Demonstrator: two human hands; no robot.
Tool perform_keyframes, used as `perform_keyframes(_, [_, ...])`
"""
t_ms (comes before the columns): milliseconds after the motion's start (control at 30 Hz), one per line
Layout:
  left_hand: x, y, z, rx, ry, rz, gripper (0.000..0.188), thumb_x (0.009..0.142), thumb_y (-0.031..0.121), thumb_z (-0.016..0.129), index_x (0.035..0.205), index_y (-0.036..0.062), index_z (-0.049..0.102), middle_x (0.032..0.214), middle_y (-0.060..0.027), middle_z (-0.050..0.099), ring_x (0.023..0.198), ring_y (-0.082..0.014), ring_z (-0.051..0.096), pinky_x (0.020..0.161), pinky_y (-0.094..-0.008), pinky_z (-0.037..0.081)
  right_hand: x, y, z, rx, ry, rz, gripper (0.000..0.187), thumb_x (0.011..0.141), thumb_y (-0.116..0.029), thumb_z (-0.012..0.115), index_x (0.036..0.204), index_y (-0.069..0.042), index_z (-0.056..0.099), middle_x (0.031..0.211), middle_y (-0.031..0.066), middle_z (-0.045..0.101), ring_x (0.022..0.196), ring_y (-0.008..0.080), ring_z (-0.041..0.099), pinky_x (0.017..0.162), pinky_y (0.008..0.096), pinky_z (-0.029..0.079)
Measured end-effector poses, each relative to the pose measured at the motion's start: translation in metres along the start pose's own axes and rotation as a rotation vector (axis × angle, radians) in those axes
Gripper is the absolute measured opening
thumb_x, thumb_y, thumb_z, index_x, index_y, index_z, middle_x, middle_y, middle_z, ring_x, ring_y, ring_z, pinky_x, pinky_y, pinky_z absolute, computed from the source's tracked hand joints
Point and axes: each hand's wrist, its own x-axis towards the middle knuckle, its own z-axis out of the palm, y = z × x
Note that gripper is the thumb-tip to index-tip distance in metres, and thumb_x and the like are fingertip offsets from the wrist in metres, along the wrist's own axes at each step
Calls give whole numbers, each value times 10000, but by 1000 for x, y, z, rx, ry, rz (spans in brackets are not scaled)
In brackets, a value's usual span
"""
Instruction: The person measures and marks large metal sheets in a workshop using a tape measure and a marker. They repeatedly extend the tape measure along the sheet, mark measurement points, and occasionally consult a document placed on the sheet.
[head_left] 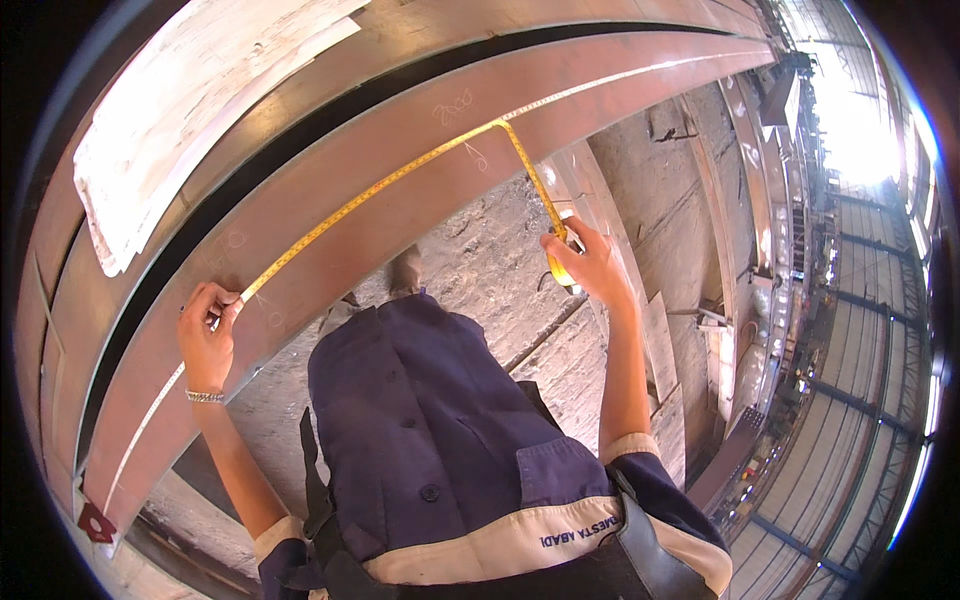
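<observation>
My left hand (207,335) pinches the end of a yellow tape measure blade (370,190) flat against a long reddish-brown steel beam (330,240). The blade runs along the beam's top face, then bends off its edge near white chalk marks (455,108) and drops to my right hand (590,262). That hand grips the yellow tape measure case (560,270). A metal bracelet (205,397) is on my left wrist. My dark blue work shirt fills the lower middle of the head view.
A second steel beam with a pale worn sheet (190,110) on it lies beyond the first. Below is a rough concrete floor (480,260), more steel plates (660,340) to the right, and a bright hall with a steel frame (850,300) at the far right.
</observation>
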Motion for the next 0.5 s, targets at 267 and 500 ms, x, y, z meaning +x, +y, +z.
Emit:
perform_keyframes(267, [-1,-1,0,74,17,25,118,845,-33,735,862,0,623,827,-23,629,689,-126,586,633,-273,441,-6,0,-7,-11,-46,-2,613,873,-583,702,1196,-61,695,776,217,705,765,327,719,751,451,541])
perform_keyframes(500, [1,-3,0,55,6,61,112,852,-38,726,858,-2,620,829,-23,632,682,-120,592,637,-266,443,-12,3,-10,-13,-77,45,618,875,-587,697,1211,-68,696,783,213,708,774,322,721,756,448,541])
